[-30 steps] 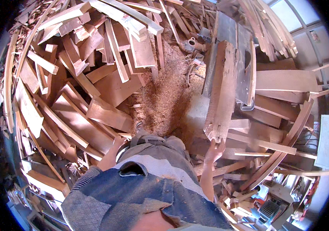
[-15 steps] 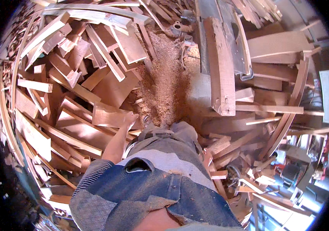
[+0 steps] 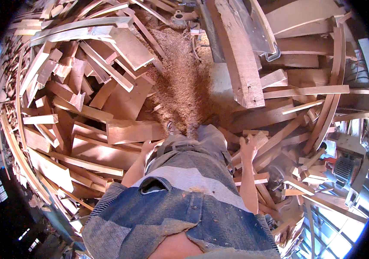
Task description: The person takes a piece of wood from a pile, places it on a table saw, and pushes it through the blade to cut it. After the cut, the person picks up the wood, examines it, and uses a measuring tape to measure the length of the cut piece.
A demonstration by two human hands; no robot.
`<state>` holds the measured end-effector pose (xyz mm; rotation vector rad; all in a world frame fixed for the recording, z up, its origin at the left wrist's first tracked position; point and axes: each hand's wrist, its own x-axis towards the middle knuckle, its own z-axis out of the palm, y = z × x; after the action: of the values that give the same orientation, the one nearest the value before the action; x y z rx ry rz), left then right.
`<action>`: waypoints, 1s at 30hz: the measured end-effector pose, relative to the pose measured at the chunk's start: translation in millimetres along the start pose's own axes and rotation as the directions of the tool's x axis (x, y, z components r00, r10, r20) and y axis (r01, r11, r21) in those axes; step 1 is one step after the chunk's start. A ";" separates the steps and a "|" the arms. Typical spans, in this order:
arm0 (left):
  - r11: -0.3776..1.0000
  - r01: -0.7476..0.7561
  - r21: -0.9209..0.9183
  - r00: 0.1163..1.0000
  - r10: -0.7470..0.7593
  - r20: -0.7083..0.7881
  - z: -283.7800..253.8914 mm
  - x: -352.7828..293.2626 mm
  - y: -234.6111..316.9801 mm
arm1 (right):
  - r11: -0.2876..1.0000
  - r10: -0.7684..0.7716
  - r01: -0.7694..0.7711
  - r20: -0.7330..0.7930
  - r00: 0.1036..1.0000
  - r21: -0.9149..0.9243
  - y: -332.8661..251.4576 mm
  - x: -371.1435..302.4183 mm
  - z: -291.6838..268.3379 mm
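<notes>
My left hand [image 3: 150,147] hangs by my left hip, just below the near end of a thick wooden block [image 3: 135,131] that lies on the offcuts. Its fingers look stretched and loosely apart, with nothing seen in them. On the other side, my right hand [image 3: 249,147] is raised beside my right hip, its fingers apart and slightly bent. Close against those fingers is a short wood offcut [image 3: 260,139]; whether they touch it I cannot tell. Ahead to the right, a long heavy timber beam [image 3: 238,56] rests along a grey metal machine table [image 3: 264,30].
Piled boards and offcuts [image 3: 94,108] crowd the left side. Sawdust [image 3: 180,82] covers the floor strip ahead of my feet. More planks [image 3: 305,90] stack up at right. Behind them, a motor with a finned housing [image 3: 345,168] stands near a bright window.
My left hand has come off the block's end and dropped nearer my hip. My right hand has risen into view from beside my body. The view has shifted slightly.
</notes>
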<state>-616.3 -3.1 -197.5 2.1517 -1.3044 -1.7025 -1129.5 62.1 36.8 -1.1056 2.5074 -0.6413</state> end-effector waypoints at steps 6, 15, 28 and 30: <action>0.995 -0.099 -0.003 0.994 0.099 -0.041 -18.2 19.1 87.2 | 0.963 -0.261 0.246 -0.173 0.950 -0.107 -6.2 73.3 -12.6; 0.843 -0.535 0.063 0.844 0.536 -0.018 32.7 50.5 352.6 | 0.957 -0.286 0.287 -0.266 0.921 -0.037 -13.2 132.4 -24.3; 0.506 -0.335 0.795 0.671 0.720 -0.175 171.4 153.9 717.4 | 0.935 -0.336 0.351 0.196 0.921 -0.048 -62.3 204.7 -29.5; 0.600 -0.235 0.764 0.720 0.636 -0.278 187.6 143.7 744.4 | 0.935 -0.334 0.352 0.222 0.916 -0.047 -64.1 210.0 -30.0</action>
<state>-1180.6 -489.0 37.7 2.0306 -2.2520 -0.3455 -1240.1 -126.7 72.0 -1.5802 2.1961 -0.4758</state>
